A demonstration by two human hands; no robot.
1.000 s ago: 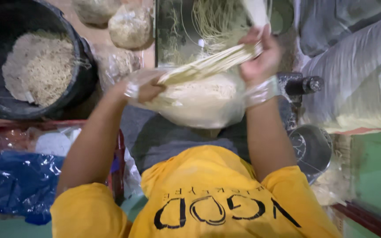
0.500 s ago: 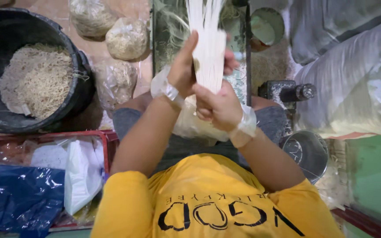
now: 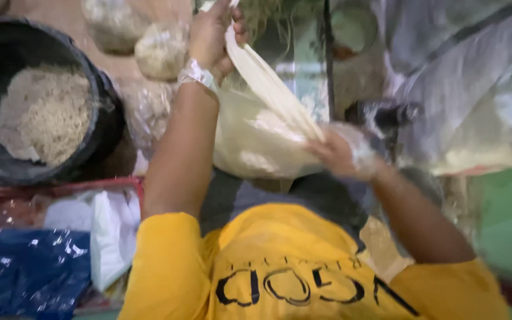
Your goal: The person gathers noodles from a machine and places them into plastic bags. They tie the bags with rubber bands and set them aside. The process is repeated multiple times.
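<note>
1. Item: clear plastic bag (image 3: 256, 145), filled w/ pale granular or shredded matter. Position: held over the lap, in front of the yellow shirt (image 3: 291, 272), not resting on any surface that shows.
2. Neck of bag (image 3: 268, 89): gathered and pulled taut into a twisted strip running diagonally up-left.
3. Left hand (image 3: 211, 32): fingers closed around the upper end of the neck, near top edge of frame.
4. Right hand (image 3: 342, 155): blurred; appears clamped on the neck's lower end, just above the bulge. A thin film seems to cover it.
5. Handling (judged): body is soft, sags, moderately heavy. Film is slippery and may tear under a sharp pull. Grip the twisted neck, not the bulge; support the underside if carried.
6. Count:
   - Bag in hand: 1.
   - Filled bags on the floor (image 3: 149, 44), upper left: approx. 3-4, edges unclear.
   - Black tub (image 3: 99, 106) w/ similar matter: 1.
   - Blue plastic sheet (image 3: 37, 269), lower left: 1.
</note>
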